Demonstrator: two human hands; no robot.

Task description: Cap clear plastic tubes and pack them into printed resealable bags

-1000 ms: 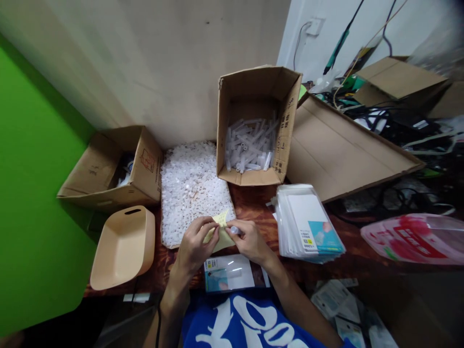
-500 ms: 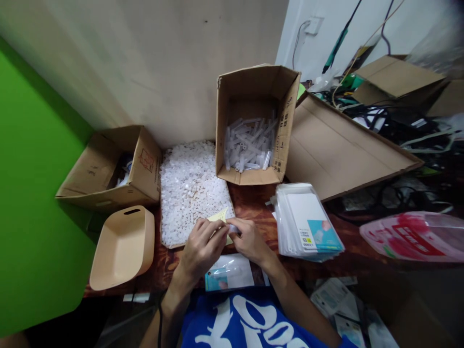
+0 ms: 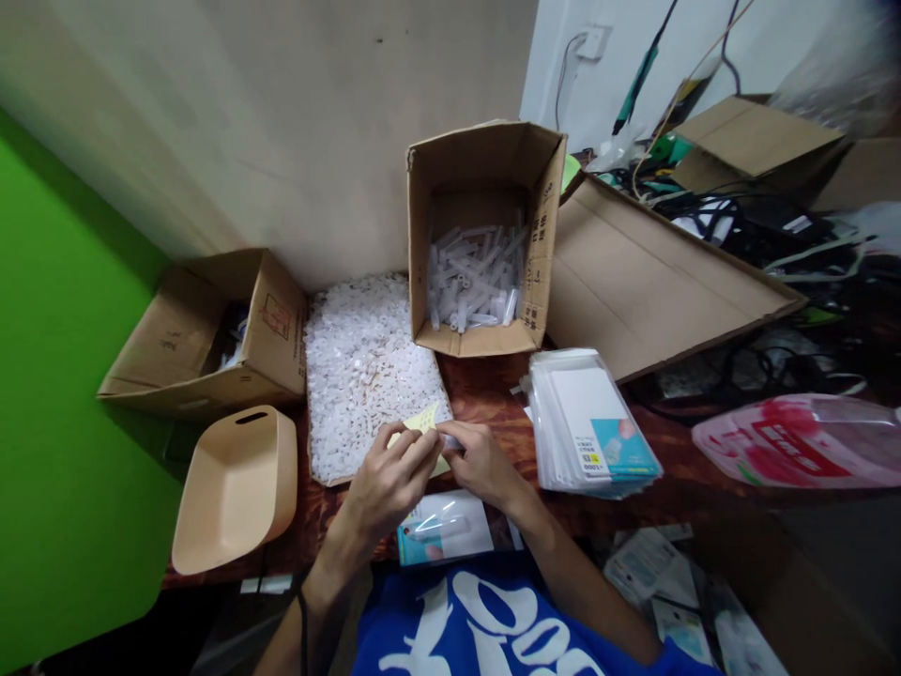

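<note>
Near the table's front edge, both hands meet at the fingertips. My left hand (image 3: 394, 474) is closed in a pinch over a pale yellow sheet with small printed marks (image 3: 424, 419); whether it grips the sheet or something tiny on it is hidden by the fingers. My right hand (image 3: 485, 465) is closed around a small whitish tube-like piece (image 3: 450, 442), mostly covered by thumb and finger. Below the hands lies a clear packet with a white and blue card (image 3: 454, 528), a transparent tube shape showing in it. White small plastic parts (image 3: 366, 366) fill a shallow tray beyond my left hand.
A cardboard box (image 3: 485, 178) of translucent tubes stands at the back. Stacked card packets (image 3: 587, 427) lie right, beside a pink bag (image 3: 795, 441). On the left are a beige bin (image 3: 282, 488) and another cardboard box (image 3: 278, 324). Cables crowd the far right.
The view has shifted slightly, so the surroundings sit a little further left. Both hands keep nearly the same pose, fingertips together at the yellow sheet.
</note>
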